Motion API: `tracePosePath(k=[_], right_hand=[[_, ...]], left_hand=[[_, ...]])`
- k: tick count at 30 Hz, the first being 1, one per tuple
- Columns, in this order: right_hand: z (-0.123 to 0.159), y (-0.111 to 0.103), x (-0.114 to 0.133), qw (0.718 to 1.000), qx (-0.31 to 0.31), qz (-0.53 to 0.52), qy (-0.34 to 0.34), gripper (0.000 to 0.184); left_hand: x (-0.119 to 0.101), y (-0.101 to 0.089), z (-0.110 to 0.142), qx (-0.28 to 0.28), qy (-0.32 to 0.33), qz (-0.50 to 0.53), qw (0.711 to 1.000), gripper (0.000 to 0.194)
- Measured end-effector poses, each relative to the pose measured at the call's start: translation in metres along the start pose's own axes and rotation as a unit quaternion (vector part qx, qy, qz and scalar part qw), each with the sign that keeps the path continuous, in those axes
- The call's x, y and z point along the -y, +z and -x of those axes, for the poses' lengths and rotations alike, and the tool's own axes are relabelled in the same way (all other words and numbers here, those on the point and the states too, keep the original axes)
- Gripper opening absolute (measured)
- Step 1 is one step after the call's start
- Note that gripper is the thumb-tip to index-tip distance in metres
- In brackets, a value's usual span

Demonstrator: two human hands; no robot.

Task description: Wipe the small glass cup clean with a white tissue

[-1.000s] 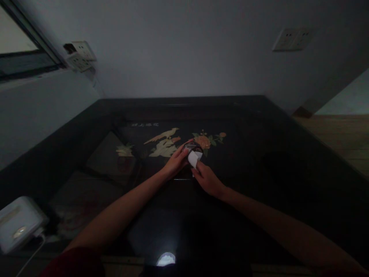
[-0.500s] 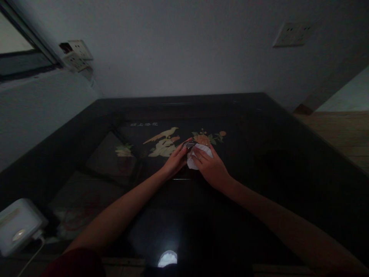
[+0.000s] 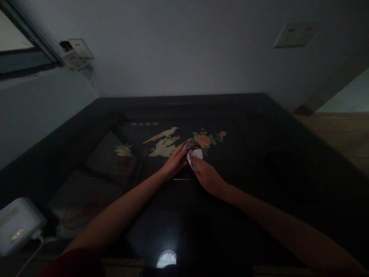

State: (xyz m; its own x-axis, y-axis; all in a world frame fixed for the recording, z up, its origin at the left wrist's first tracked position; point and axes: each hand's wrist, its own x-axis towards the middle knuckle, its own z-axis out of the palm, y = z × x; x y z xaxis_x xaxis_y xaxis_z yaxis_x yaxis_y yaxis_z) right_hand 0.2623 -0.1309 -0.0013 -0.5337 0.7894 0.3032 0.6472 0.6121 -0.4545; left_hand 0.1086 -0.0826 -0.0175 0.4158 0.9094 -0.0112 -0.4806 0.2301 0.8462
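The room is dim. My left hand (image 3: 174,163) curls around a small dark round object (image 3: 193,146), perhaps a glass or cup, standing on the black glossy table (image 3: 259,127). My right hand (image 3: 206,175) pinches a crumpled white tissue (image 3: 195,154) and presses it against that object from the near side. Both hands meet at the table's middle, just below a painted bird-and-flower picture (image 3: 178,139).
A white box-shaped device (image 3: 17,225) with a cable sits at the near left. Wall sockets (image 3: 75,52) hang at the left corner, and another socket plate (image 3: 294,34) at the upper right. Wooden floor (image 3: 343,134) shows on the right. A light reflection (image 3: 165,258) glints at the near edge.
My right hand, which lay over the object with the tissue spread half a second ago, has drawn back toward me, and the tissue is bunched smaller. My left hand stays in place.
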Motion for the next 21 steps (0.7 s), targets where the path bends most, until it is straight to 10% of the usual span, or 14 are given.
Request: tracePosePath(k=[6,21], right_hand=[[0.002,0.002,0.002,0.994,-0.029,-0.101,0.026,0.034],[-0.007,-0.028,-0.007,0.961,0.011,0.260,-0.095,0.032]], left_hand=[[-0.002,0.002,0.002,-0.006,-0.008,-0.013,1.000,0.054],[0.003,-0.002,-0.003,-0.006,0.004,0.023,1.000,0.047]])
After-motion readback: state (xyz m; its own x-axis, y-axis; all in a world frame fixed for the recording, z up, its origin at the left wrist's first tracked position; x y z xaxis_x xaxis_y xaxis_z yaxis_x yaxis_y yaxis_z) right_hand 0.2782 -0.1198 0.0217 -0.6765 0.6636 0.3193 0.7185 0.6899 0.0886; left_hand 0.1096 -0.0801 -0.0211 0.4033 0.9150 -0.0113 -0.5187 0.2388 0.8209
